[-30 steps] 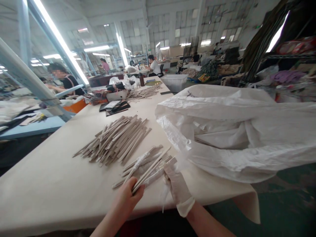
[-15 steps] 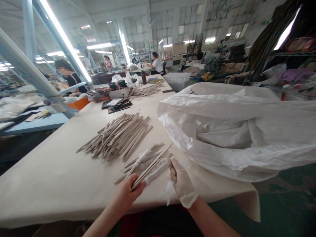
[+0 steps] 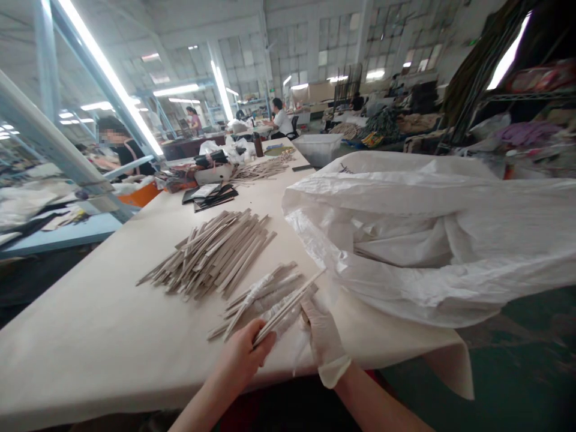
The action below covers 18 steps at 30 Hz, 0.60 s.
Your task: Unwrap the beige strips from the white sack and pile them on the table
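Observation:
My left hand (image 3: 245,355) is closed around the near ends of a few thin greyish-beige strips (image 3: 292,305), which slant up to the right. Thin translucent white film (image 3: 288,327) hangs just below these strips. My right hand (image 3: 324,342), in a pale glove, is beside their far part with its fingers curled; what they grip is hidden. Under and behind the held strips lies a small group of similar strips (image 3: 238,309) with white wrapping on some. A larger heap of loose strips (image 3: 216,255) lies farther back on the table.
A big white plastic sack (image 3: 405,288) gapes at the right of the cream-covered table (image 3: 99,336). Farther back are dark flat pieces (image 3: 211,195), more strips (image 3: 258,171) and a grey bin (image 3: 317,147). A blue metal post (image 3: 58,138) stands left. Other people sit or stand beyond.
My left hand and its strips have moved slightly right and away from me. My right hand has turned more upright beside them, and the white film shows less stretched between my hands.

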Each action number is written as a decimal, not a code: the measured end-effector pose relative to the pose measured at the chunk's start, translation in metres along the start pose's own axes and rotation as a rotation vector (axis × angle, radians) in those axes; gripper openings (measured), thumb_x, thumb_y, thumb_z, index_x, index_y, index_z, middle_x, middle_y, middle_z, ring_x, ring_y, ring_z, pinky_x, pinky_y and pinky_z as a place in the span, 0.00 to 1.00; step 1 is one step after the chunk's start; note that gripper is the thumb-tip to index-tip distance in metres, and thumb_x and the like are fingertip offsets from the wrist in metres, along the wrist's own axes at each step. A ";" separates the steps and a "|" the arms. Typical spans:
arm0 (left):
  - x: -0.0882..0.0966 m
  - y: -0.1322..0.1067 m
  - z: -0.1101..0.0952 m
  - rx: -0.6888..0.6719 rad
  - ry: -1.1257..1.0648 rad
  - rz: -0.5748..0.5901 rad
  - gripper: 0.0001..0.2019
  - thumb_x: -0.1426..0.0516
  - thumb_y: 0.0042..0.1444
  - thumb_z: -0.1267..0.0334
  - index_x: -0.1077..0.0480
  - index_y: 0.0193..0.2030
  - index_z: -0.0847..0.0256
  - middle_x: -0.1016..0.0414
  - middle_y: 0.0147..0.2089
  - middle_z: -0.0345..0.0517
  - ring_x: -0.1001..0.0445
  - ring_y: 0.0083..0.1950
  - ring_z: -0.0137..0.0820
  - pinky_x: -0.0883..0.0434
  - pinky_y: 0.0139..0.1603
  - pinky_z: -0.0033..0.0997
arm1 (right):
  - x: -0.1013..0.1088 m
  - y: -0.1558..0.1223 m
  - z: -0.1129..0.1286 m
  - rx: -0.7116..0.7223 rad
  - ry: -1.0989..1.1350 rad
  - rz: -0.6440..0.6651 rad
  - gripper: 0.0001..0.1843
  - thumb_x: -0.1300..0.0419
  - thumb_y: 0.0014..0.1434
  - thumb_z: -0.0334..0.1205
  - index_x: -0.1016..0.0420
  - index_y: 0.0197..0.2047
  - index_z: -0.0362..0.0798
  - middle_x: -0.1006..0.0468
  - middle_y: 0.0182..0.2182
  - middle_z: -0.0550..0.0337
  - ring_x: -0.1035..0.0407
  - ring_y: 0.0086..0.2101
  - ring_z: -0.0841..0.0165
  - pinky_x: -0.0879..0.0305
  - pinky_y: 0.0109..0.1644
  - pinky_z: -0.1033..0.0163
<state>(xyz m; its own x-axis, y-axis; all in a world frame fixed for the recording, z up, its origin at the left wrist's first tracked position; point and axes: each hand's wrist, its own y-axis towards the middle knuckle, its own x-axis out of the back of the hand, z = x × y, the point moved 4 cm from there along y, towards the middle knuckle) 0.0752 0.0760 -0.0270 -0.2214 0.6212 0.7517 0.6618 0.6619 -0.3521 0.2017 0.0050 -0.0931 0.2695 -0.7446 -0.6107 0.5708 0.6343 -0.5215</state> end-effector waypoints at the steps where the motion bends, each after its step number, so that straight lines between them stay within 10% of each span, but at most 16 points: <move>1: -0.002 0.000 -0.003 0.001 -0.004 0.023 0.12 0.53 0.55 0.53 0.40 0.27 0.58 0.41 0.18 0.32 0.40 0.20 0.25 0.44 0.23 0.23 | -0.001 -0.003 -0.004 -0.008 -0.043 -0.007 0.19 0.35 0.39 0.54 0.35 0.21 0.47 0.38 0.15 0.68 0.44 0.18 0.74 0.44 0.23 0.65; 11: 0.017 0.037 -0.010 -0.078 0.310 -0.128 0.12 0.49 0.53 0.55 0.36 0.26 0.60 0.38 0.22 0.36 0.40 0.24 0.26 0.49 0.25 0.24 | 0.005 0.006 -0.006 -0.052 -0.023 0.032 0.20 0.37 0.41 0.51 0.40 0.15 0.48 0.39 0.12 0.69 0.46 0.15 0.76 0.45 0.19 0.68; 18: 0.039 0.063 -0.019 -0.123 0.376 -0.288 0.16 0.53 0.57 0.52 0.33 0.28 0.61 0.34 0.32 0.42 0.36 0.29 0.27 0.46 0.29 0.24 | 0.016 0.025 0.009 -0.274 0.316 0.329 0.08 0.39 0.48 0.35 0.24 0.34 0.46 0.21 0.33 0.59 0.28 0.33 0.71 0.32 0.36 0.66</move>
<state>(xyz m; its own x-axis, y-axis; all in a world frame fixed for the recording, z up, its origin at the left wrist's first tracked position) 0.1225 0.1338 -0.0094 -0.1488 0.2111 0.9661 0.6966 0.7158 -0.0491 0.2268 0.0074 -0.1106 0.1288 -0.4249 -0.8961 0.2606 0.8863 -0.3828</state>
